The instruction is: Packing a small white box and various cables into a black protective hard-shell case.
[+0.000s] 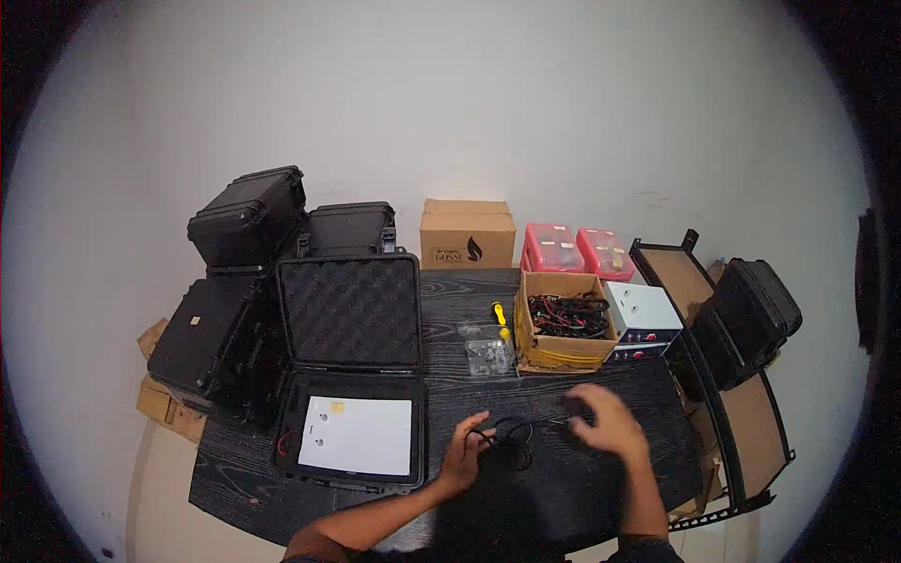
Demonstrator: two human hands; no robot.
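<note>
A loosely coiled black cable (pixel 513 443) is between my hands, above the front part of the dark table. My left hand (pixel 462 455) grips the left side of the coil, with thumb and fingers closed on it. On the other side, my right hand (pixel 608 424) has its thumb and fingertips bent toward the thin end of the cable that runs out of the coil. That hand is somewhat blurred, but its fingers seem pinched on the cable end. Left of my hands lies an opened black hard case (pixel 350 310) with foam in its lid. A white panel (pixel 361 436) sits inside it.
Behind my hands stand a cardboard box of tangled cables (pixel 566 361), white boxes (pixel 643 310) and red containers (pixel 554 249). A yellow-handled tool (pixel 498 314) lies near a clear bag of small parts (pixel 488 357). Black cases (pixel 202 328) stack up left; a black metal frame (pixel 718 403) borders the right.
</note>
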